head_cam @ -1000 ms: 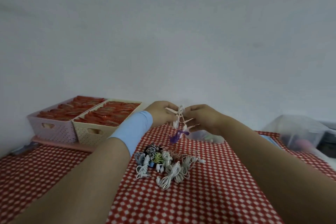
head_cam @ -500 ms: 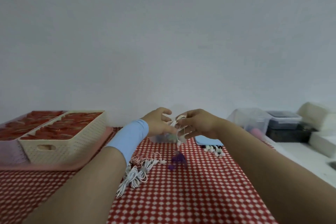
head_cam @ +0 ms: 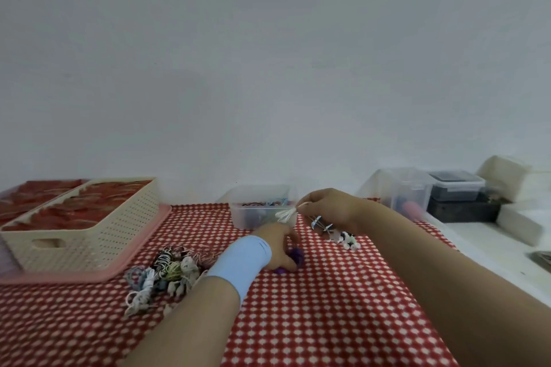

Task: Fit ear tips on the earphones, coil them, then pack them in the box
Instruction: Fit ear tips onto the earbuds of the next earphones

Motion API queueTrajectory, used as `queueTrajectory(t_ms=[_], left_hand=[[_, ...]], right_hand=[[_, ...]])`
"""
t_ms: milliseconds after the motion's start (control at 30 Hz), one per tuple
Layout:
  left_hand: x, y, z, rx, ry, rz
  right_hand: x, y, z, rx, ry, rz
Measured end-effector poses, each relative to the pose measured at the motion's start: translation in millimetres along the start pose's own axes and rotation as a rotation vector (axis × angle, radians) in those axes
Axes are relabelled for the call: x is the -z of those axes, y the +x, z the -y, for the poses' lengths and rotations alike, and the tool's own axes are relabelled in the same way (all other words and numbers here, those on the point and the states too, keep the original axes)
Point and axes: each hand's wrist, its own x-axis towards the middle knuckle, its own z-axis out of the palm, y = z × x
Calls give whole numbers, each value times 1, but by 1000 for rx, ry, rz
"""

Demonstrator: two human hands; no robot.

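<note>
A table under a red-and-white checked cloth [head_cam: 313, 313] stands against a plain pale wall [head_cam: 268, 68]; a white counter [head_cam: 489, 244] adjoins it on the right. The left hand [head_cam: 278, 244], with a smooth blue wristband [head_cam: 241, 262], reaches low to the cloth, its fingers curled down around a blurred purple piece [head_cam: 296, 256]. The right hand [head_cam: 328, 208] is raised above the cloth, thumb and forefinger pinching a white earphone [head_cam: 285, 214], a thin bunched cord hanging just in front of the clear box [head_cam: 247, 217]. A heap of coiled cords [head_cam: 167, 271], black, white and blue, lies near the left forearm. A cream perforated basket [head_cam: 98, 232] of glossy red packets [head_cam: 89, 205] sits on a pink tray [head_cam: 140, 259]. Small white bits [head_cam: 347, 238] lie under the right wrist.
</note>
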Motion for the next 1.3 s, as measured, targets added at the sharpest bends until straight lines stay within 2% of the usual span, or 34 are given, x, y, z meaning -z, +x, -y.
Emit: queueTrajectory(t_ms=[167, 267, 333, 400, 467, 533, 567, 700, 767, 833, 900, 967, 1067, 1167, 1300], left_hand=[[30, 5, 34, 175, 129, -122], [53, -8, 54, 284, 254, -100], [59, -11, 57, 257, 196, -173], [54, -12, 45, 156, 29, -233], [39, -10, 29, 65, -41, -127], [22, -5, 17, 42, 20, 8], [17, -2, 15, 44, 62, 23], [21, 7, 29, 195, 269, -4], [30, 7, 35, 297, 435, 48], [39, 7, 32, 339, 491, 45], [43, 12, 21, 292, 424, -106], [43, 20, 1, 149, 253, -218], [33, 23, -36, -79, -3, -152], [17, 31, -50, -196, 19, -92], [-3, 45, -39, -235, 20, -15]], right_hand=[[0, 5, -3, -49, -103, 31], [-4, 10, -2, -50, -236, 39], [-7, 12, -1, -53, -290, 45], [-7, 14, 0, -53, -347, 61], [-7, 14, -1, -58, -390, 106], [-5, 13, -4, -29, -444, 136], [-4, 12, -5, 0, -479, 124], [10, 11, -8, 92, -483, 25], [19, 10, -11, 72, -450, 8], [28, 9, -14, 39, -485, 25], [35, 7, -18, 4, -555, 57], [42, 6, -21, -25, -610, 57], [47, 6, -28, -64, -659, 22], [51, 6, -35, -102, -709, 11], [54, 5, -34, -202, -844, 79]])
